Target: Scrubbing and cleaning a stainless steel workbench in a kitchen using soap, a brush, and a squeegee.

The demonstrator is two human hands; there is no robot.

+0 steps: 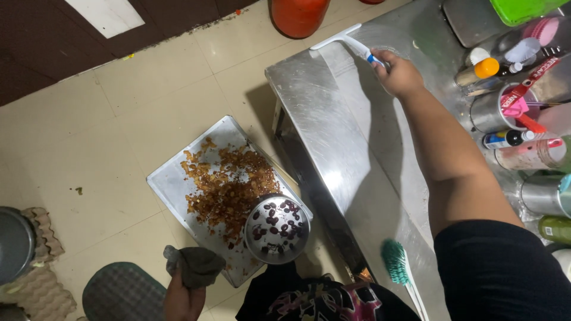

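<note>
Cream floor tiles (148, 113) fill the left of the frame, meeting a scratched steel counter (333, 137) that runs from upper centre down to the lower right. At the counter's far end, in the upper centre, the right hand (399, 74) is closed around the blue-and-white handle of a white squeegee (345, 40); the fingers hide most of the handle, so only its front stretch shows. The squeegee's blade lies flat along the counter's far edge, its long axis running from lower left to upper right, while the handle points back down and right toward the wrist. At the bottom left the left hand (183, 297) is clenched on a crumpled grey cloth (196, 264); the hand itself is partly cut off by the frame's lower edge. On the floor beside the counter sits a metal tray (172, 184) scattered with brown crumbs (229, 184), and a small steel bowl (278, 229) of dark red beans rests on its near corner. A teal brush (395, 261) lies on the counter at the lower right, its handle cut off at the bottom edge. Bottles and steel cups (505, 110) crowd the right edge, hard to tell apart, and an orange container (299, 15) is cropped at the top
</note>
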